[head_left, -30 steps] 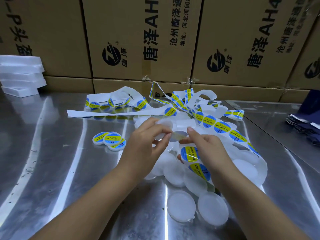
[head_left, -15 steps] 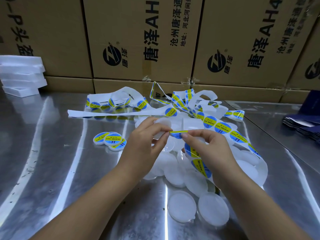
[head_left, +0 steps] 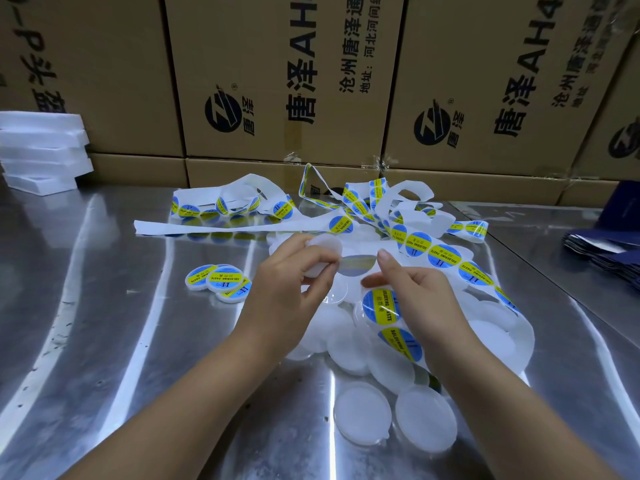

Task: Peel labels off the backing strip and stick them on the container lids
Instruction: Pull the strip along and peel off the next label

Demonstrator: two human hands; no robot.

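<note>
The step in hand, as I judge it, is laying a peeled label (head_left: 357,265) onto the white lid (head_left: 328,248) held up over the steel table (head_left: 138,341). The left hand (head_left: 289,296) grips that lid by its rim, fingers curled round it, its face tilted towards the right hand (head_left: 415,299); the right hand pinches the label at its right edge between forefinger and thumb; the label's dull underside faces the camera and its left edge is just at the lid's rim, though I cannot tell whether they touch.

To do it well, centre the disc over the lid before any adhesive lands; set one edge down first and roll the rest across, so that no bubble or crease is trapped; then press with a thumb from the middle outward. The label looks thin and limp and would probably curl onto itself or a fingertip if held slack, so a light pinch at the very edge suits best.

The backing strip (head_left: 446,258), with its blue-and-yellow soldering-paste labels, trails from the tangle at the back down past the right wrist; part of it lies under the right hand. Bare lids (head_left: 360,420) lie piled near the forearms; the labelled lids (head_left: 221,280) sit apart to the left, a likely place for this one once done.
</note>
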